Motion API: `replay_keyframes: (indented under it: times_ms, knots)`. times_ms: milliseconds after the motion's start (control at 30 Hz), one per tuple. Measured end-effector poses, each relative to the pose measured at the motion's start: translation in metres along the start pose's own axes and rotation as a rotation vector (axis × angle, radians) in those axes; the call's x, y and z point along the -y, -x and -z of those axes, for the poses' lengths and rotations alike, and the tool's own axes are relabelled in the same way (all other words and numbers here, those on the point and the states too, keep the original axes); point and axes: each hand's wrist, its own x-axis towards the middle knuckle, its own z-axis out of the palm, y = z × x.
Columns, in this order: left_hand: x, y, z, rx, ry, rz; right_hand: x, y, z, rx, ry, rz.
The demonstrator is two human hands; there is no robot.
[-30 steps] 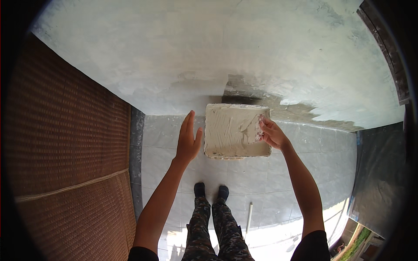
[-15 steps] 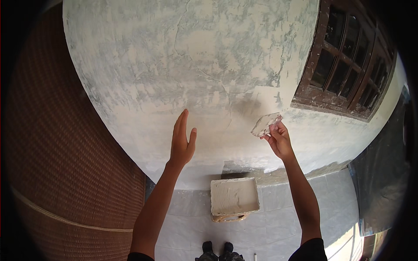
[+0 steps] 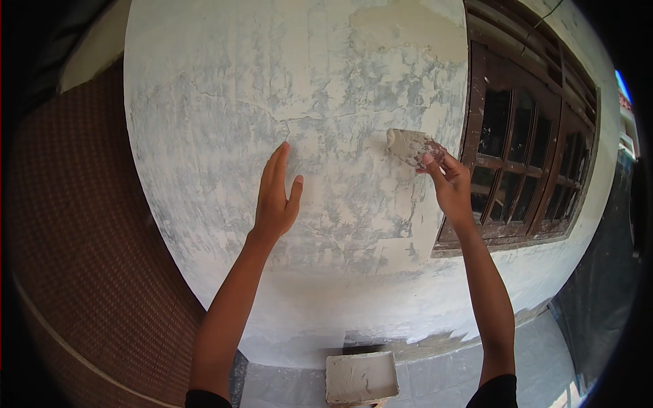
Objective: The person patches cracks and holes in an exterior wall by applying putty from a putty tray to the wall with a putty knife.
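Observation:
My right hand pinches a flat putty scraper by its brown-stained edge. Pale putty coats the plate, with a small lump at its left corner. Both hold a place in front of the patchy white and grey wall, just left of the window; I cannot tell whether the plate touches the wall. My left hand is raised before the same wall, empty, fingers stretched up and thumb apart. Below, on the floor, sits a rectangular tray of pale putty, its lower side cut off by the picture's edge.
A brown wooden window with small panes is set in the wall at the right. Woven brown matting hangs along the left, a rope across its lower part. Dark sheeting stands at the far right. Grey tiles cover the floor.
The view has tilted upward, so the tray sits lower and more wall shows. My right hand has risen beside the window, turning the scraper. My left hand stays outstretched.

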Motion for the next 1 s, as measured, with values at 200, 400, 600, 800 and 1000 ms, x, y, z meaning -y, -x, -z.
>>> replay_keyframes:
  times_ms: [200,400,600,800,1000]
  knots:
    - [0.022,-0.084,0.0,-0.127,-0.182,-0.1,0.036,-0.099,-0.029,-0.101,0.458,0.509]
    - [0.038,-0.124,0.003,-0.167,-0.228,-0.093,0.045,-0.168,-0.084,-0.153,0.809,1.021]
    - [0.053,-0.144,0.003,-0.205,-0.264,-0.142,0.025,-0.203,-0.113,-0.294,1.105,1.228]
    - [0.074,-0.156,0.008,-0.237,-0.259,-0.212,0.03,-0.195,-0.136,-0.139,1.406,0.962]
    - [0.085,-0.155,0.005,-0.269,-0.248,-0.292,0.03,-0.183,-0.139,0.003,1.54,0.917]
